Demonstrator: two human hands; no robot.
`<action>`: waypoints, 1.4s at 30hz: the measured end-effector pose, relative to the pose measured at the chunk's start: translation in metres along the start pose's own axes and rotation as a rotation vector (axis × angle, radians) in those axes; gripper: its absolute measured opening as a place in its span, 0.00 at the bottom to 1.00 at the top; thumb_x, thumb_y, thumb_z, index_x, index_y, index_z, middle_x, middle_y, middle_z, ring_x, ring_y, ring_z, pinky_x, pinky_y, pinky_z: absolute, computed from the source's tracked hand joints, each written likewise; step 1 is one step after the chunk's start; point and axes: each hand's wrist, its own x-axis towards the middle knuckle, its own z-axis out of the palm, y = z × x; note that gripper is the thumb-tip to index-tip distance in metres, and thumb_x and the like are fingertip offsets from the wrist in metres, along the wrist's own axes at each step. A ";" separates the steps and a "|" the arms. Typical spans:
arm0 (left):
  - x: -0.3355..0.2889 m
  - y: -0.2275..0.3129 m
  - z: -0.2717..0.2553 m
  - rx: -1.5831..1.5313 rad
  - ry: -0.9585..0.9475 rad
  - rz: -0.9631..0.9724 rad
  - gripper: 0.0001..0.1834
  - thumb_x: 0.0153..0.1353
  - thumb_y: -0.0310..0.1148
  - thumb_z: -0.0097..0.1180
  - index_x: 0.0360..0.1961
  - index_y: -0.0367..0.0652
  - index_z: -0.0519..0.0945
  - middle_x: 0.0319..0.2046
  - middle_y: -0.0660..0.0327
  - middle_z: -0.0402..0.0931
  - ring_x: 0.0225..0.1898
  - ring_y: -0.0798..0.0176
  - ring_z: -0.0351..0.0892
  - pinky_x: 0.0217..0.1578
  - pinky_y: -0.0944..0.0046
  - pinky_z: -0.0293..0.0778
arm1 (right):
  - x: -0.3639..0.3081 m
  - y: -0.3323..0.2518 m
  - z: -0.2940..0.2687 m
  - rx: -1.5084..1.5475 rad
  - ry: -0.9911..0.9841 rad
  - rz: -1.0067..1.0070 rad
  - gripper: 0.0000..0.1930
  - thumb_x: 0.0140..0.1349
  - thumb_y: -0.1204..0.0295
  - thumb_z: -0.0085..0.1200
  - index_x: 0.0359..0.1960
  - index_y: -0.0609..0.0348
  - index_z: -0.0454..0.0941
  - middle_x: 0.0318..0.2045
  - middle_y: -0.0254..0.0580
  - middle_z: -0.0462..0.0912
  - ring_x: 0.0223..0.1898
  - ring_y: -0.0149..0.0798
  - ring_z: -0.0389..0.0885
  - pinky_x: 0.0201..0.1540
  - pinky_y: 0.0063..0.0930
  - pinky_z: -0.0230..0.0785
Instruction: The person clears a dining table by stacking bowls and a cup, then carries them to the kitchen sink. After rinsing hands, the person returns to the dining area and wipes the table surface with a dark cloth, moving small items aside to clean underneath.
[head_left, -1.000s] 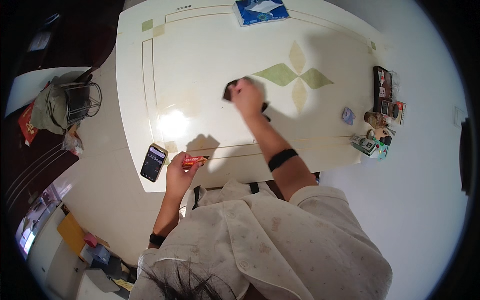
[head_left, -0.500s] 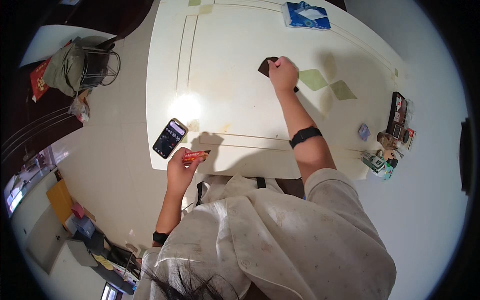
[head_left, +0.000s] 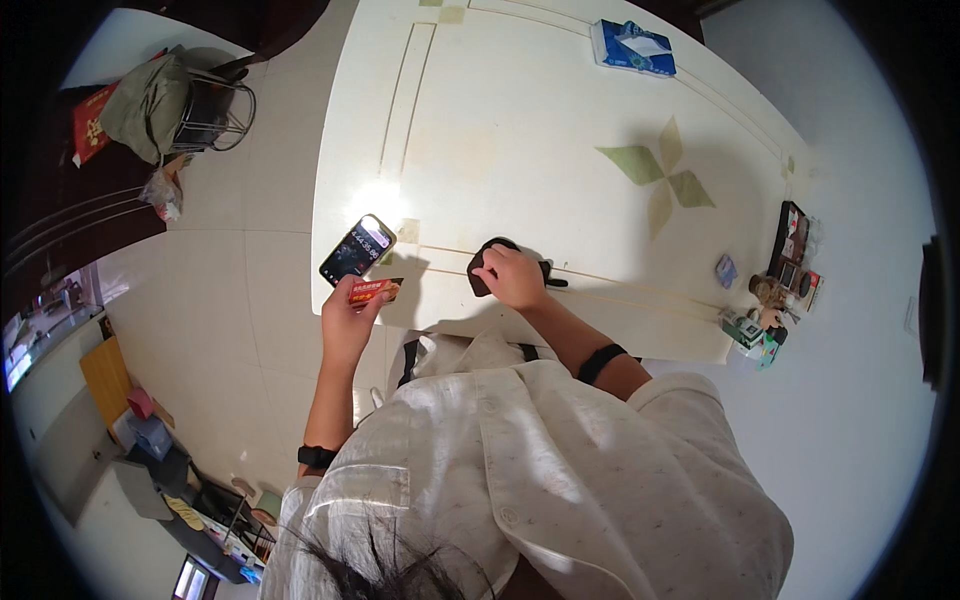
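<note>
A small red packet [head_left: 372, 291] with a yellowish part and a dark tip sits in the closed fingers of my left hand [head_left: 345, 315], by the table's near left edge. Just beyond that hand lies a phone [head_left: 358, 250] with a lit timer on its dark screen. My right hand [head_left: 517, 280] is closed on a dark brown, flat, cloth-like piece [head_left: 477, 275], close to the table's near edge. Black strap-like bits [head_left: 553, 280] stick out beside the wrist. Under the palm, the rest of the dark piece is hidden.
The white table [head_left: 480, 170] carries a blue tissue pack [head_left: 634, 48] at the far side. A small purplish packet [head_left: 726, 269] lies to the right, near a cluster of small boxes and items [head_left: 768, 310] by the wall. Left of the table stands a metal-framed stool [head_left: 215, 110].
My right hand has come back from the table's middle to its near edge, bringing the dark brown piece. My left hand keeps the red packet and has shifted slightly; the whole view has moved a little.
</note>
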 end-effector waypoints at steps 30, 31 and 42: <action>-0.013 -0.012 -0.003 -0.061 -0.035 0.031 0.13 0.63 0.28 0.72 0.38 0.35 0.77 0.34 0.56 0.87 0.37 0.69 0.86 0.40 0.65 0.83 | 0.162 0.004 -0.044 0.136 0.538 -0.168 0.13 0.57 0.69 0.72 0.45 0.47 0.91 0.41 0.38 0.81 0.43 0.43 0.81 0.47 0.35 0.76; -0.010 -0.012 -0.001 -0.067 -0.042 0.034 0.13 0.64 0.28 0.72 0.38 0.35 0.77 0.33 0.57 0.87 0.37 0.70 0.85 0.40 0.65 0.82 | 0.151 0.000 -0.052 0.262 0.528 -0.161 0.13 0.58 0.69 0.72 0.46 0.48 0.90 0.42 0.38 0.81 0.44 0.42 0.81 0.48 0.33 0.76; 0.038 -0.012 0.016 -0.007 -0.276 0.151 0.18 0.59 0.28 0.75 0.40 0.33 0.77 0.36 0.49 0.84 0.36 0.60 0.88 0.36 0.61 0.84 | -0.064 -0.003 0.005 0.038 0.176 -0.150 0.15 0.51 0.73 0.71 0.43 0.46 0.89 0.38 0.37 0.79 0.43 0.47 0.82 0.45 0.40 0.78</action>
